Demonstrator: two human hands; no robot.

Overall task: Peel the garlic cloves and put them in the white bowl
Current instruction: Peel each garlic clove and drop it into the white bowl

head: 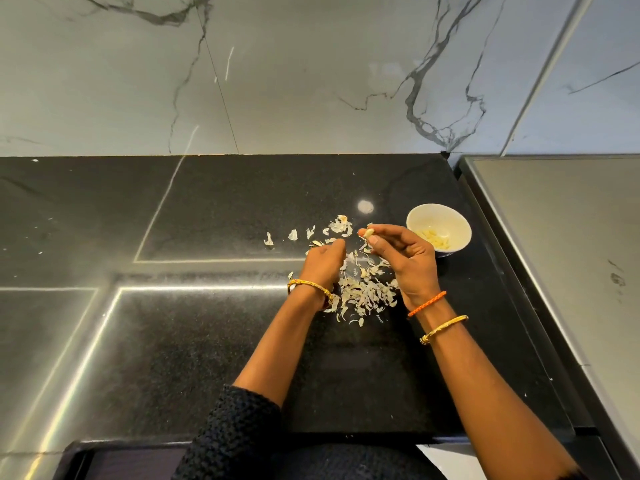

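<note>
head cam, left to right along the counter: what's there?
left hand → garlic clove pinched by the right hand → white bowl holding peeled cloves → grey surface

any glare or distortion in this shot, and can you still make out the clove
Head view: bright streaks and a round light spot glare off the black counter; wide-angle lens bends the counter's edges; the garlic clove pinched in the right hand is small but sharp, as is the white bowl.
</note>
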